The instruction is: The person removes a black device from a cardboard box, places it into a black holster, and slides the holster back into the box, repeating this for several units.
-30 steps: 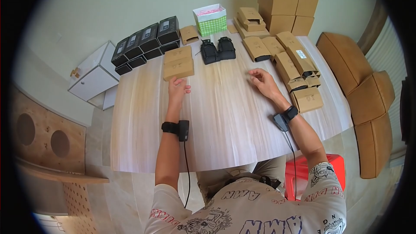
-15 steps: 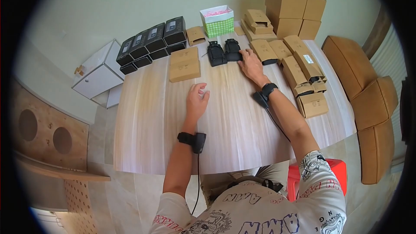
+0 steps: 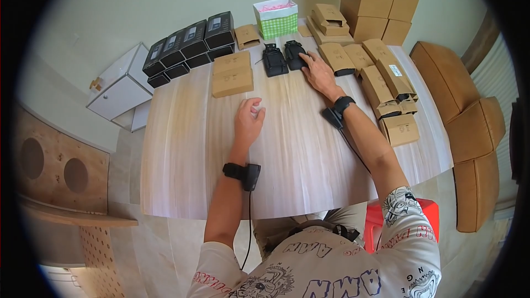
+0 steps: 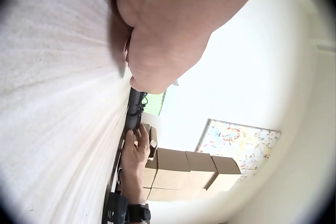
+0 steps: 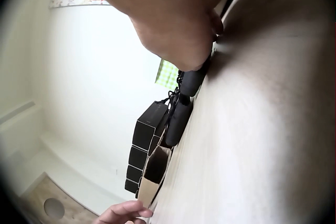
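Two black padded items lie side by side near the table's back: the left one (image 3: 274,62) and the right one (image 3: 295,55). My right hand (image 3: 321,77) rests its fingertips on the right item's near right edge; its thumb is hidden. In the right wrist view, that hand (image 5: 181,22) is against a black item (image 5: 193,82). Over the table, nearer me, my left hand (image 3: 248,121) holds nothing, fingers loosely curled. Two brown cartons (image 3: 232,74) lie beyond it. The left wrist view shows my left hand (image 4: 168,35) close above the tabletop.
Black boxes (image 3: 193,38) are stacked at the back left. A green checked bag (image 3: 277,22) with pink filling stands at the back. Several brown cartons (image 3: 380,85) line the right side; larger boxes (image 3: 369,0) rise behind them. A red stool (image 3: 428,215) stands below the near edge.
My right hand has moved left and forward onto the right black item, which now sits slightly apart from the left one. My left hand has shifted right.
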Tool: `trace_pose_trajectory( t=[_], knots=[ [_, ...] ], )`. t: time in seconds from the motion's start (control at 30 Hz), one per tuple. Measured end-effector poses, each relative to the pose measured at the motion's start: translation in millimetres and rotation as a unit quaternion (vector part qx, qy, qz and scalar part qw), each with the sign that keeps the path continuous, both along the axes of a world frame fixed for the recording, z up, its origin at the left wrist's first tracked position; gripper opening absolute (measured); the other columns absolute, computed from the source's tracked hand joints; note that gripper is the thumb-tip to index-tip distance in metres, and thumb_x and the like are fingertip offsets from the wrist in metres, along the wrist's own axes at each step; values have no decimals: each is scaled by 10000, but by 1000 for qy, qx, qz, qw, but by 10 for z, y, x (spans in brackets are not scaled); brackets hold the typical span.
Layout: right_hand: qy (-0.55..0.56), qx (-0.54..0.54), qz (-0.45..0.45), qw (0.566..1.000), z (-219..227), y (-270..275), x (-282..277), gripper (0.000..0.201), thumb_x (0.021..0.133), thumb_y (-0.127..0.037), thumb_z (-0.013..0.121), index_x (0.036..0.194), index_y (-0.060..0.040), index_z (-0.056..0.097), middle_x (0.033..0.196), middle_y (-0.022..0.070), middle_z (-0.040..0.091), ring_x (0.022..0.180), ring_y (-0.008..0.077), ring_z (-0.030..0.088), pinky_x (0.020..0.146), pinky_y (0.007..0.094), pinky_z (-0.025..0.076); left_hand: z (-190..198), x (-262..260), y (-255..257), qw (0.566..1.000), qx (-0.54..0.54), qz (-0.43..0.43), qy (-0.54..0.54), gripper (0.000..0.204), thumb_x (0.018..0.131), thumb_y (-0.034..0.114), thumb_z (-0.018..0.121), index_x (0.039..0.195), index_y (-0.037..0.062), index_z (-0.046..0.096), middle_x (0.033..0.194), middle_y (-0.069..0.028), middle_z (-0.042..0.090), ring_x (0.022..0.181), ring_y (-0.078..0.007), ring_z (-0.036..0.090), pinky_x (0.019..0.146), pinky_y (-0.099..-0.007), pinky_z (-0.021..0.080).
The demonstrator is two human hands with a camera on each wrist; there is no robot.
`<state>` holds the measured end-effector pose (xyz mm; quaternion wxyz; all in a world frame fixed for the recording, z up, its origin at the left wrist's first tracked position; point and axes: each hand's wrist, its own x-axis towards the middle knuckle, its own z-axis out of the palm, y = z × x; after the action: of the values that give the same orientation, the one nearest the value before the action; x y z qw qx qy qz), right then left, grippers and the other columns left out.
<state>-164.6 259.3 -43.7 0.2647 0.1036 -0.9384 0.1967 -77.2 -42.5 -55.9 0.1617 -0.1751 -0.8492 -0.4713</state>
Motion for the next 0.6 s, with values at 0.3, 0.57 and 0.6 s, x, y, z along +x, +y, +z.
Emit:
trace_pose_trajectory(
  t=[0.3, 0.57, 0.6],
  knots=[
    [82, -112, 8, 990, -73, -26, 219, 602, 900, -59, 606, 1488, -15, 491, 1439, 265, 580, 1256, 473, 608, 1033, 536, 526, -316, -186, -95, 1000, 23, -19, 9, 343, 901, 38, 771, 1238, 54, 707, 1113, -80, 694, 841, -178, 612, 771, -328, 543],
    [99, -103, 28, 989, -449, -334, 1036, 276, 811, -127, 701, 1044, 20, 710, 1197, 253, 644, 1199, 426, 591, 1069, 492, 487, -420, -355, -298, 998, -37, -41, 12, 351, 971, 98, 755, 1315, 48, 706, 1179, -37, 697, 879, -101, 560, 787, -247, 488],
    [117, -111, 26, 987, -455, -333, 1017, 259, 820, -142, 703, 1026, 15, 713, 1173, 243, 647, 1183, 418, 595, 1062, 482, 490, -396, -374, -292, 998, -48, -39, 9, 349, 980, 112, 751, 1320, 46, 705, 1183, -34, 697, 876, -96, 557, 790, -244, 481]
  ],
)
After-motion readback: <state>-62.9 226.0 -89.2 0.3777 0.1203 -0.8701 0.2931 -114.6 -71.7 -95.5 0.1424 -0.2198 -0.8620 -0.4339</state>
